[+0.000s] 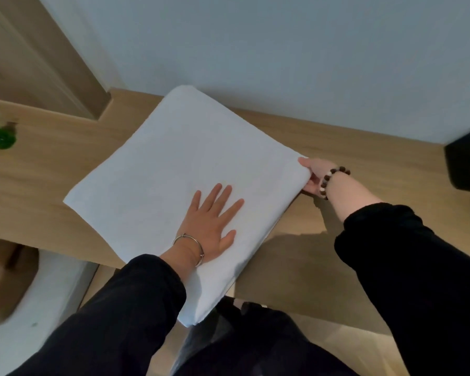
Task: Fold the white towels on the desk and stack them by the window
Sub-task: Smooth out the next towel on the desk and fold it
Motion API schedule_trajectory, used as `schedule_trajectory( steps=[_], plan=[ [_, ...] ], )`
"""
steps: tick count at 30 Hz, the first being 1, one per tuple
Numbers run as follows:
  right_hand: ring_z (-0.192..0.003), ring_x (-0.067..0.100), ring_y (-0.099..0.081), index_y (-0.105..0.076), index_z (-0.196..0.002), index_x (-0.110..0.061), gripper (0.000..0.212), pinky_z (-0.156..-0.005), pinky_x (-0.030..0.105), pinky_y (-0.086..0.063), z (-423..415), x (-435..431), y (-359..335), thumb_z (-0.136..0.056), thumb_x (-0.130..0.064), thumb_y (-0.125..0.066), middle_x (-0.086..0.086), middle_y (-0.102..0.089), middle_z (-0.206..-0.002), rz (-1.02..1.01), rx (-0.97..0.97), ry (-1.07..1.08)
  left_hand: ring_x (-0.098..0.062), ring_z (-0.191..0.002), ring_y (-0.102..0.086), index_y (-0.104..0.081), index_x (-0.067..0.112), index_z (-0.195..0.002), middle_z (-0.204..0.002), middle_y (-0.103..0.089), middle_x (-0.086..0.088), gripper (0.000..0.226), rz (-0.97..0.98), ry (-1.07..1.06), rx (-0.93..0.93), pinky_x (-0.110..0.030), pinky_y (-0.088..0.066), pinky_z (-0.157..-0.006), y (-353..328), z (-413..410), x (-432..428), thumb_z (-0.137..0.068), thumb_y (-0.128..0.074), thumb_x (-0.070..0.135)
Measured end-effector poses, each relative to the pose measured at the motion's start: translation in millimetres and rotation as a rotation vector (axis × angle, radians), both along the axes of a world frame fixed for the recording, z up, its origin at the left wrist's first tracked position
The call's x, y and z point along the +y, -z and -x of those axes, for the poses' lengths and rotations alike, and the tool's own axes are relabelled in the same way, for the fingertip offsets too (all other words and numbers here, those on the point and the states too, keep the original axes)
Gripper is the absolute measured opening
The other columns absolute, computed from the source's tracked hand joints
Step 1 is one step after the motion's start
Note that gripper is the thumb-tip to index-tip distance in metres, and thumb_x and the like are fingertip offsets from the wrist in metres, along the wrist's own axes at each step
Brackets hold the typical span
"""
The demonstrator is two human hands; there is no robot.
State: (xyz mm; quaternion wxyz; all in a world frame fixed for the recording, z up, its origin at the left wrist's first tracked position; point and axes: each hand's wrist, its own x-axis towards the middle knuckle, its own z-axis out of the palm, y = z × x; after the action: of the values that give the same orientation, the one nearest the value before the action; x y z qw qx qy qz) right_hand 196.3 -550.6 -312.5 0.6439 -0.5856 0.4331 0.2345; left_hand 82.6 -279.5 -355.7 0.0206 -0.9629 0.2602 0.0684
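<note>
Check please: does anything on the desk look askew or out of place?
The white towel lies skewed on the desk, and its near corner hangs over the front edge. The left hand presses it flat; the right hand grips its right corner. Nothing looks damaged.

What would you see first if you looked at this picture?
The big white towel, lying folded in the middle of the wooden desk with its near corner hanging over the edge. The left hand presses flat on it, and the right hand grips its right corner.
</note>
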Motion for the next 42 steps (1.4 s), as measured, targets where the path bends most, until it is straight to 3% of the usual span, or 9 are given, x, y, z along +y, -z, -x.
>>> schedule_trajectory(
  steps=[4, 6, 12, 15, 19, 27, 32, 36, 42],
  plan=[
    [-0.086, 0.035, -0.063, -0.062, -0.094, 0.002, 0.057, -0.056, 0.036, -0.050, -6.3, -19.3, 8.6, -0.083, -0.054, -0.063, 0.016, -0.066, -0.090, 0.714, -0.145, -0.521, -0.026, -0.146, 0.010, 0.016, 0.036, -0.143, -0.157, 0.011, -0.001, 0.066, -0.001, -0.001, 0.000, -0.052, 0.004, -0.113, -2.3, -1.8, -2.7, -0.085, -0.010, 0.052],
    [-0.097, 0.034, -0.061, -0.062, -0.105, 0.009, 0.066, -0.079, 0.038, -0.048, -12.2, -24.6, 10.3, -0.086, -0.053, -0.060, 0.023, -0.064, -0.111, 0.715, -0.276, -0.592, -0.027, -0.147, 0.003, 0.010, 0.034, -0.145, -0.159, 0.003, -0.003, 0.067, 0.001, -0.002, 0.001, -0.053, 0.001, -0.113, -3.4, -2.2, -3.6, -0.085, -0.013, 0.051],
    [-0.099, 0.024, -0.060, -0.066, -0.102, -0.012, 0.068, -0.083, 0.030, -0.044, -28.5, -25.6, -4.3, -0.074, -0.073, -0.055, 0.000, -0.064, -0.104, 0.604, -0.159, -1.042, -0.032, -0.145, -0.013, -0.013, 0.028, -0.150, -0.158, -0.014, -0.009, 0.069, -0.005, 0.008, -0.002, -0.057, -0.011, -0.112, -7.4, -3.0, -5.1, -0.085, -0.022, 0.048],
    [-0.097, 0.021, -0.064, -0.064, -0.102, -0.008, 0.066, -0.086, 0.032, -0.049, -34.9, -32.2, -1.9, -0.059, -0.057, -0.073, 0.003, -0.068, -0.104, 0.289, -0.146, -0.913, -0.033, -0.143, -0.020, -0.024, 0.025, -0.149, -0.155, -0.023, -0.011, 0.068, 0.013, 0.017, 0.003, -0.059, -0.018, -0.110, -10.3, -3.2, -5.2, -0.084, -0.027, 0.046],
    [-0.075, 0.017, -0.070, -0.059, -0.110, 0.003, 0.041, -0.060, 0.028, -0.058, -32.3, -42.5, 10.0, -0.080, -0.021, -0.071, 0.007, -0.073, -0.087, 0.061, -0.093, -0.715, -0.034, -0.141, -0.027, -0.033, 0.022, -0.147, -0.153, -0.029, -0.012, 0.067, 0.049, 0.075, -0.007, -0.057, -0.021, -0.109, -11.0, -3.2, -3.1, -0.083, -0.032, 0.043],
    [-0.089, 0.021, -0.064, -0.066, -0.094, -0.014, 0.035, -0.079, 0.036, -0.053, -13.4, -35.7, 20.4, -0.075, -0.042, -0.077, 0.004, -0.067, -0.097, 0.613, -0.335, -0.754, -0.032, -0.142, -0.025, -0.031, 0.023, -0.147, -0.154, -0.027, -0.010, 0.067, 0.030, 0.073, -0.004, -0.054, -0.019, -0.111, -8.6, -3.7, -2.9, -0.084, -0.031, 0.043],
    [-0.097, 0.027, -0.064, -0.059, -0.116, -0.007, 0.065, -0.079, 0.044, -0.057, 12.5, -23.9, 30.1, -0.070, -0.048, -0.079, 0.010, -0.064, -0.111, 0.359, -0.189, -0.170, -0.032, -0.142, -0.025, -0.031, 0.023, -0.147, -0.154, -0.027, -0.010, 0.066, 0.029, 0.059, 0.006, -0.053, -0.018, -0.111, -7.9, -4.7, -4.6, -0.084, -0.030, 0.042],
    [-0.091, 0.026, -0.063, -0.056, -0.112, -0.012, 0.050, -0.057, 0.036, -0.056, 29.2, -4.2, 35.9, -0.073, -0.028, -0.082, 0.010, -0.064, -0.111, 0.091, -0.109, -0.050, -0.029, -0.144, -0.019, -0.025, 0.025, -0.149, -0.156, -0.022, -0.007, 0.066, 0.013, 0.049, 0.016, -0.051, -0.014, -0.113, -7.0, -5.9, -4.5, -0.085, -0.025, 0.043],
    [-0.109, 0.030, -0.059, -0.058, -0.118, -0.002, 0.043, -0.091, 0.040, -0.051, 24.5, 3.6, 33.8, -0.083, -0.021, -0.071, 0.013, -0.061, -0.121, 0.524, -0.268, -0.142, -0.021, -0.147, 0.000, -0.001, 0.031, -0.151, -0.160, -0.001, -0.001, 0.068, -0.033, -0.031, 0.043, -0.045, 0.001, -0.115, -2.5, -11.2, -11.8, -0.086, -0.008, 0.047]
  ],
)
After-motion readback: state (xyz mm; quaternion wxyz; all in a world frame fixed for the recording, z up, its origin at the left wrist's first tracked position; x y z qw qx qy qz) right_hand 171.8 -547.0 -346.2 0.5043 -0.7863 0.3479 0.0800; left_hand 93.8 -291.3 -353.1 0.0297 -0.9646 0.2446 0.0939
